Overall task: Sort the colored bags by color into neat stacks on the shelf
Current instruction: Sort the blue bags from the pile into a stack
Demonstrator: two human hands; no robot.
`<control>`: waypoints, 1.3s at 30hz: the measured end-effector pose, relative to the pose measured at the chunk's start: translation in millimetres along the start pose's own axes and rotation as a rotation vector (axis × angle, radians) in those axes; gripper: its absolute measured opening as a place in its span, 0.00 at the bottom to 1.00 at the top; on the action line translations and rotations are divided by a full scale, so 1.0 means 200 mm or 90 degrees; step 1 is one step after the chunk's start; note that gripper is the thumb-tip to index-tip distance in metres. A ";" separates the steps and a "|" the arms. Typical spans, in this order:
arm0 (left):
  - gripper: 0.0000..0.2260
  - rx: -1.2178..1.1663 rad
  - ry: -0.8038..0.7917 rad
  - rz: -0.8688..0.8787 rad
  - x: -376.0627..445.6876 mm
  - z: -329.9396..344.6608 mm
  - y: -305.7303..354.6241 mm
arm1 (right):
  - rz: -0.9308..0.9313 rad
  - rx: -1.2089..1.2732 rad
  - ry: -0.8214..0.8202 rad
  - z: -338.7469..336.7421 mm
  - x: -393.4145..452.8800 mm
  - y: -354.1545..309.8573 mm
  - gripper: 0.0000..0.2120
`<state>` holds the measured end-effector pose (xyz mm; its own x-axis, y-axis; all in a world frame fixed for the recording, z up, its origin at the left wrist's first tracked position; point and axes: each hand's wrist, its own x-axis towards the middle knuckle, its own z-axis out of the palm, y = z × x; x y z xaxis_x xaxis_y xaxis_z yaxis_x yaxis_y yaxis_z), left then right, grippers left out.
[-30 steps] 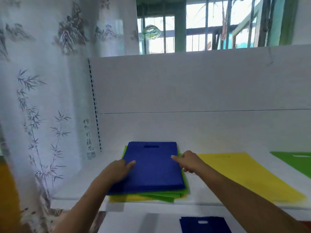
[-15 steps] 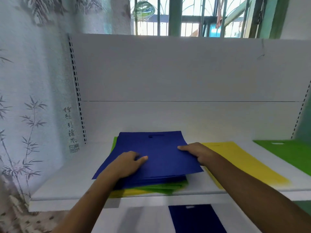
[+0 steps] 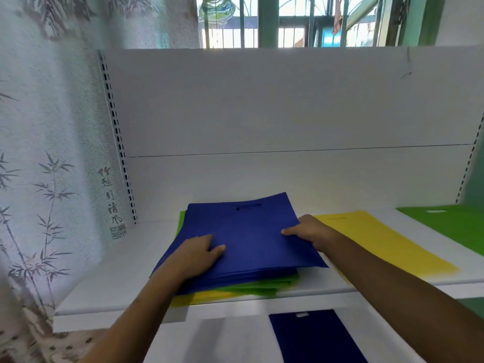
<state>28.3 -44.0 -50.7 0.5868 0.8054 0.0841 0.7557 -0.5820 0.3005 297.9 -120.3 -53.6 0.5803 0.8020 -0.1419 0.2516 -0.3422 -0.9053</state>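
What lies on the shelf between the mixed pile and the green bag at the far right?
In the head view, a yellow bag lies flat between the mixed pile and green bag.

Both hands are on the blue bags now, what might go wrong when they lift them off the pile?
1. The blue bags are fanned and skewed, so lower ones could slip from the left hand or right hand.
2. Green bags beneath may get dragged off the shelf edge.

We've got both hands, left hand (image 3: 195, 254) and right hand (image 3: 309, 231), gripping the blue bags (image 3: 248, 231) atop a mixed pile on the shelf (image 3: 110, 279).
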 end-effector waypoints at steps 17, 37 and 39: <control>0.28 -0.261 0.102 0.078 -0.05 0.00 0.10 | -0.172 0.066 -0.045 -0.27 -0.48 -0.09 0.09; 0.17 -0.621 -0.505 0.313 -0.48 0.91 1.11 | 0.125 0.228 0.330 -0.67 -1.56 1.16 0.13; 0.15 -0.560 -0.509 0.300 -0.50 1.12 1.16 | 0.160 0.221 0.340 -0.68 -1.57 1.31 0.23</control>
<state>210.4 -284.3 -201.6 0.9866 0.0731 -0.1461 0.1607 -0.2741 0.9482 287.8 -528.5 -191.7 0.9136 0.3364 -0.2286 -0.1522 -0.2384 -0.9592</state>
